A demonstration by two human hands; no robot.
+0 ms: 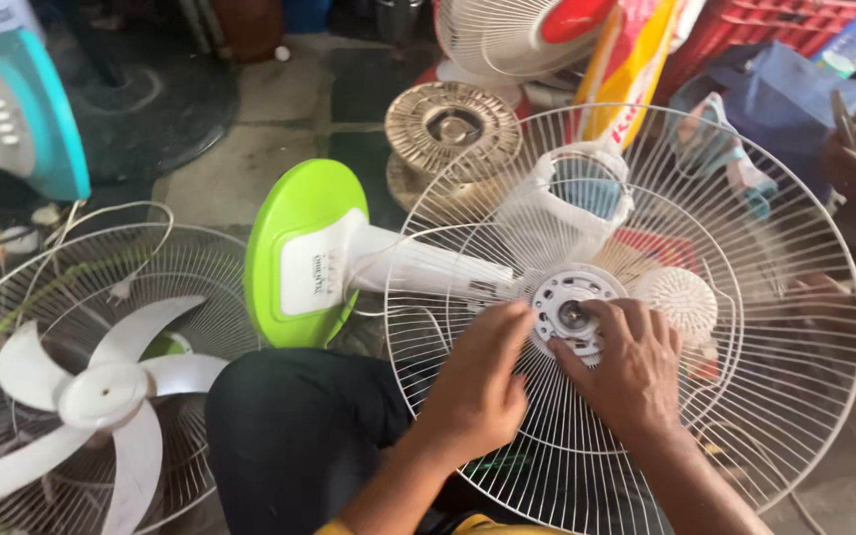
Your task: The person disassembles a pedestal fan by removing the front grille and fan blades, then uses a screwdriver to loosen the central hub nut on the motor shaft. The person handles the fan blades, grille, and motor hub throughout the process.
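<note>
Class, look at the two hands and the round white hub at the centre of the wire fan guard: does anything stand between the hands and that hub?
Nothing visible does. The left hand and right hand already rest on the wire guard, fingertips touching the white hub from either side.

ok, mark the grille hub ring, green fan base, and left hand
grille hub ring (569, 315), head view, white centre ring.
green fan base (294, 253), head view, middle of disc.
left hand (476, 386), head view, back of hand.
</note>
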